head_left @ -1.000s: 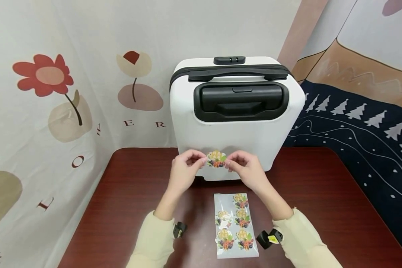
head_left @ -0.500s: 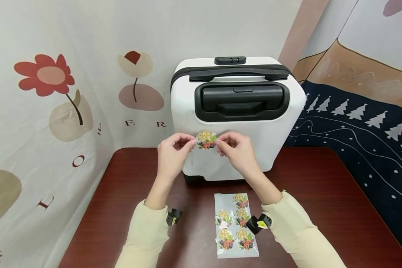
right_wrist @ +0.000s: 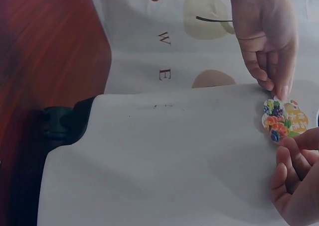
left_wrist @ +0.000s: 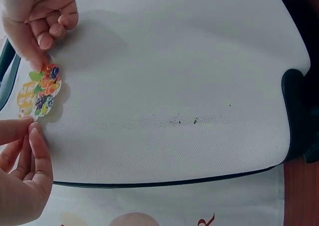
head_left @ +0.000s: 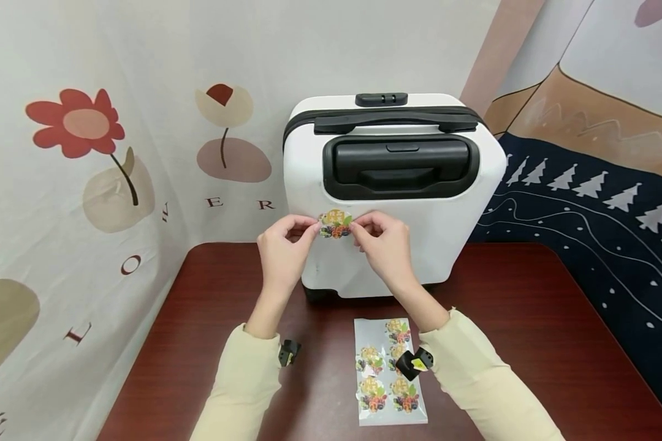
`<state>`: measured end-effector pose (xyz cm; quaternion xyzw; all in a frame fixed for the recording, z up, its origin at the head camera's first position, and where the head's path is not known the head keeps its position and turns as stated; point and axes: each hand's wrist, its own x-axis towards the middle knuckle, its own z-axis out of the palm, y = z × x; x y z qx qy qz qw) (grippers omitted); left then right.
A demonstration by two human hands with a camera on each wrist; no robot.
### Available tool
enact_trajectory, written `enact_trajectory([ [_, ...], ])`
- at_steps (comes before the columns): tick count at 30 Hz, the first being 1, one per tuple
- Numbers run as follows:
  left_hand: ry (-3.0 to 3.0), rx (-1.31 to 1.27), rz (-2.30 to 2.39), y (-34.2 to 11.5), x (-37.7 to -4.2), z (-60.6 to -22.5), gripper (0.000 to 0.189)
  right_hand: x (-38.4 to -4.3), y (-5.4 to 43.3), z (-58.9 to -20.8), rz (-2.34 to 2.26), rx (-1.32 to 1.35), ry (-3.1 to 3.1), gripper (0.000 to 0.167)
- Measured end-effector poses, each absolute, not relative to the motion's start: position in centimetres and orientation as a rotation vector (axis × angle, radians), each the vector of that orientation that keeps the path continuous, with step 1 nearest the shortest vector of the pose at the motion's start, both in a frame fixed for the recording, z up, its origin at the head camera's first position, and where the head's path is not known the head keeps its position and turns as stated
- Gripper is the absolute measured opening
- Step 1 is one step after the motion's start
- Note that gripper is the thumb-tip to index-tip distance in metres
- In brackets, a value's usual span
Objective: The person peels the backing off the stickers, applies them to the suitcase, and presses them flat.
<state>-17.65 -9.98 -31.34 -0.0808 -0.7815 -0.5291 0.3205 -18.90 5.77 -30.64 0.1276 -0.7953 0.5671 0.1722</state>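
Observation:
A small fruit-printed sticker [head_left: 335,224] is stretched between both hands, just below the black handle recess of a white suitcase [head_left: 386,245]. My left hand [head_left: 284,248] pinches its left edge between thumb and forefinger. The opposite edge is pinched by my right hand [head_left: 383,245]. In the left wrist view the sticker [left_wrist: 41,90] lies close over the white shell with a shadow beside it; whether it touches cannot be told. The right wrist view shows the sticker [right_wrist: 282,119] between both sets of fingertips. Dark scuff marks [left_wrist: 179,121] dot the shell nearby.
A sticker sheet [head_left: 371,418] bearing several similar fruit stickers lies on the dark red table [head_left: 187,343] in front of the suitcase, partly under the right wrist camera [head_left: 414,364]. A printed cloth [head_left: 143,79] hangs behind, and a navy patterned one [head_left: 585,245] at the right.
Both hands have carried the sticker up and slightly left across the suitcase front, from near its lower part to just under the handle recess. Movement over the last half second is small.

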Motion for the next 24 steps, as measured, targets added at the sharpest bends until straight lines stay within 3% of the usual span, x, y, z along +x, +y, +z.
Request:
enact_trajectory([
  [13,-2.03,-0.224,-1.268,-9.65,-17.76,-31.63,0.007,-18.98,5.23,-31.1,1.224,0.376,-2.189,0.015],
  [24,-2.012,-0.199,-1.191,-9.58,-17.75,-31.85,0.008,-19.06,5.73,-31.48,1.246,0.375,-2.207,0.019],
])
